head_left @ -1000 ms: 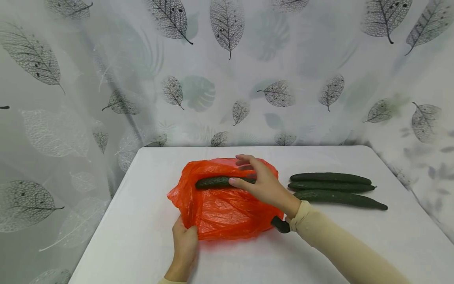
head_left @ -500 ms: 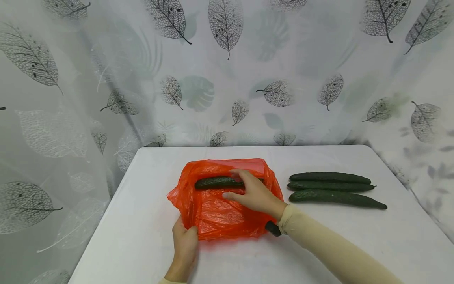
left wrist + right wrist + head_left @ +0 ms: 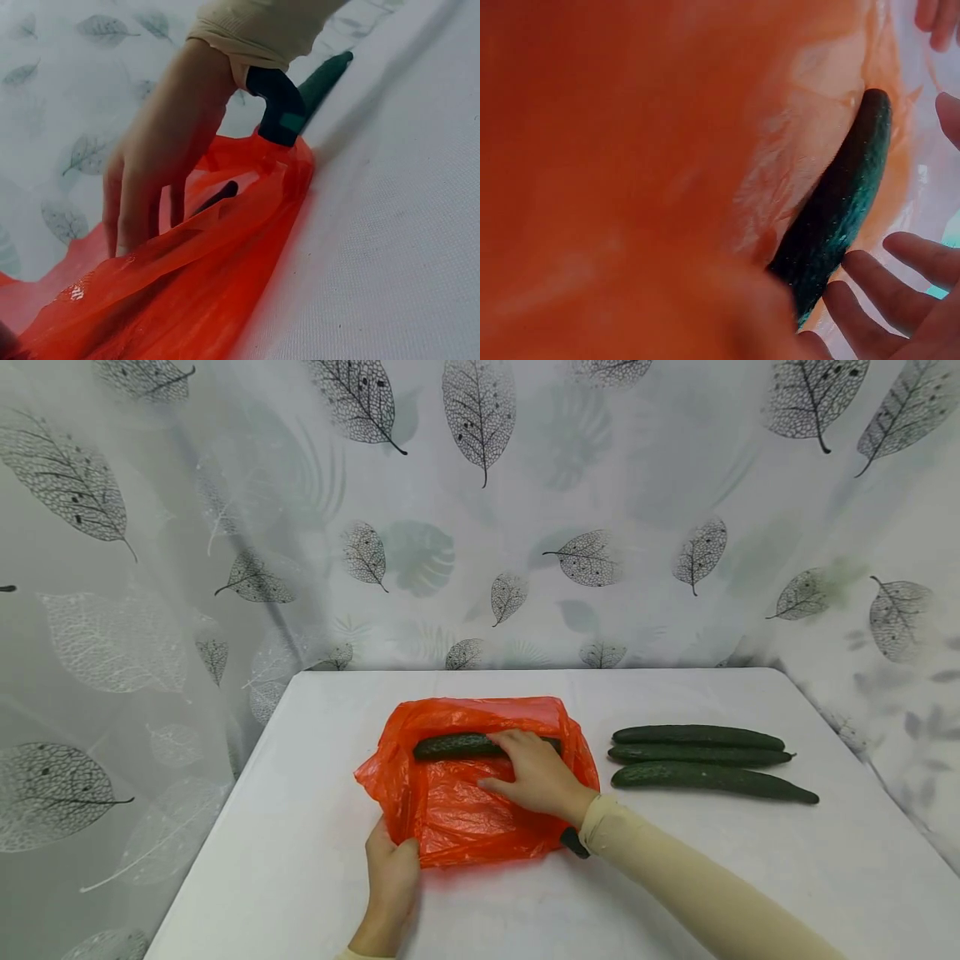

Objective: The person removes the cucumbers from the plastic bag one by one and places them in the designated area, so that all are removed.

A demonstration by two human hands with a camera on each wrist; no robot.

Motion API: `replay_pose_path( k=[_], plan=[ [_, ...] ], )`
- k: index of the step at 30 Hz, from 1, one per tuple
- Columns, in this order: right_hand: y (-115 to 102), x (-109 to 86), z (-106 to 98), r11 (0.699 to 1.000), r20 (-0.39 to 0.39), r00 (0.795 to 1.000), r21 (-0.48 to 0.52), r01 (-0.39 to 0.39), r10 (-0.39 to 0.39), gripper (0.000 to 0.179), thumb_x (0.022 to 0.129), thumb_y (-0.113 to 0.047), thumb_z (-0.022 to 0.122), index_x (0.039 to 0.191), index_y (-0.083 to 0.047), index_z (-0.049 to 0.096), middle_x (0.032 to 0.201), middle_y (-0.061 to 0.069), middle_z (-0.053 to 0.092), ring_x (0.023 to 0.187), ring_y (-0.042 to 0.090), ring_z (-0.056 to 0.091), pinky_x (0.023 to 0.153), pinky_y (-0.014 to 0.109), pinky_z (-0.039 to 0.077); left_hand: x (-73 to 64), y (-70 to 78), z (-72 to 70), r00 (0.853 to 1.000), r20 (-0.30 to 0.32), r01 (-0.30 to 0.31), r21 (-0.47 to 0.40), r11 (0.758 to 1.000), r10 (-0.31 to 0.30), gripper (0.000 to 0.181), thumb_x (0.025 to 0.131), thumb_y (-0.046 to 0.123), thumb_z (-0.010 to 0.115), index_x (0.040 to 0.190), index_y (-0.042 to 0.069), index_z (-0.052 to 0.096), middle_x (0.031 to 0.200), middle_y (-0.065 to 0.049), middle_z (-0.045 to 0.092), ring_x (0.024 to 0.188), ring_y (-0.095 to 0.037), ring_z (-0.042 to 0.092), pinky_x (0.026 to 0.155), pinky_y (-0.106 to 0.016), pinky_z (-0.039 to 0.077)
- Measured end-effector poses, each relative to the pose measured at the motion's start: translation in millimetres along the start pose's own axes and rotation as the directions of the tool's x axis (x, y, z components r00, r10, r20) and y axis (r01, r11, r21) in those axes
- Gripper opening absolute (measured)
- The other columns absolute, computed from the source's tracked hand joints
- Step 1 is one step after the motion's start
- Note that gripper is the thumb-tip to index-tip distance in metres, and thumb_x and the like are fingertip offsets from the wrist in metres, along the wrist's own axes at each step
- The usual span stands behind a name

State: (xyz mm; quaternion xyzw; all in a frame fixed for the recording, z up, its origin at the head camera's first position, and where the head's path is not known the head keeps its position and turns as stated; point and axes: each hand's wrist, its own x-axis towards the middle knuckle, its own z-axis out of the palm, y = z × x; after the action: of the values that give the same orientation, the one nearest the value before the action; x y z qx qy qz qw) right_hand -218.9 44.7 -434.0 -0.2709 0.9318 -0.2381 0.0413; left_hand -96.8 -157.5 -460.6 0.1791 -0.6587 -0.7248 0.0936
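A cucumber (image 3: pixel 453 745) lies lengthwise in the mouth of a thin red plastic bag (image 3: pixel 472 810) on the table. My left hand (image 3: pixel 392 868) holds the bag's near left edge, its fingers partly hidden under the plastic. My right hand (image 3: pixel 543 777) reaches into the bag from the right, over the cucumber's right part. In the right wrist view, fingertips (image 3: pixel 855 262) lie along one side of the cucumber (image 3: pixel 840 202). The right thumb stands apart from it in the head view. Through the left wrist view, the right hand (image 3: pixel 161 157) points down into the bag (image 3: pixel 225 277).
Three more cucumbers (image 3: pixel 697 737) lie side by side on the white table (image 3: pixel 675 868), right of the bag. A dark wrist camera (image 3: pixel 574 842) hangs under the right wrist. Behind the table hangs a leaf-patterned curtain (image 3: pixel 480 543).
My right hand has moved left and down, from above the cucumber's right part into the bag. The left hand keeps its hold on the bag's edge, and the cucumber stays in place.
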Motion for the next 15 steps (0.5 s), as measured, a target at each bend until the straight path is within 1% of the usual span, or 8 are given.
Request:
replay_pose_path(
  k=[6,9,12,15],
  plan=[
    [3.4,-1.0,3.8,0.997,-0.006,1.0,-0.07,0.022,-0.023,0.078,0.089,-0.052,0.071,0.15,-0.008,0.048,0.151,0.012,0.047,0.141,0.035,0.038,0.114,0.056,0.028,-0.2,-0.3,1.2,1.0,-0.004,0.003,-0.001,1.0,-0.003,0.059,0.082,-0.018,0.034,0.139,-0.009,0.047,0.136,-0.02,0.053,0.121,-0.033,0.052,0.101,-0.036,0.047],
    [4.0,-2.2,4.8,0.995,-0.018,0.999,-0.091,0.032,-0.034,0.078,0.088,-0.051,0.073,0.149,-0.008,0.049,0.15,0.012,0.048,0.139,0.035,0.04,0.114,0.055,0.029,-1.1,0.5,2.0,1.0,0.0,0.01,-0.007,1.0,-0.01,0.059,0.083,-0.018,0.034,0.141,-0.009,0.045,0.138,-0.02,0.052,0.122,-0.033,0.052,0.104,-0.039,0.045],
    [3.9,-3.0,5.4,0.994,-0.032,0.999,-0.1,0.041,-0.045,0.077,0.087,-0.05,0.074,0.147,-0.008,0.051,0.144,0.011,0.051,0.135,0.033,0.045,0.113,0.054,0.031,-2.1,1.6,2.8,1.0,0.002,0.019,-0.002,1.0,-0.019,0.059,0.084,-0.018,0.035,0.142,-0.008,0.045,0.139,-0.019,0.051,0.123,-0.032,0.051,0.107,-0.044,0.042],
    [3.7,-3.3,6.3,0.994,-0.043,0.998,-0.092,0.051,-0.055,0.075,0.086,-0.048,0.076,0.146,-0.008,0.053,0.132,0.009,0.054,0.123,0.029,0.051,0.109,0.051,0.037,-2.5,2.3,3.2,1.0,0.004,0.024,0.012,1.0,-0.024,0.059,0.085,-0.017,0.035,0.143,-0.007,0.043,0.139,-0.018,0.051,0.123,-0.032,0.051,0.108,-0.046,0.041]
  ],
)
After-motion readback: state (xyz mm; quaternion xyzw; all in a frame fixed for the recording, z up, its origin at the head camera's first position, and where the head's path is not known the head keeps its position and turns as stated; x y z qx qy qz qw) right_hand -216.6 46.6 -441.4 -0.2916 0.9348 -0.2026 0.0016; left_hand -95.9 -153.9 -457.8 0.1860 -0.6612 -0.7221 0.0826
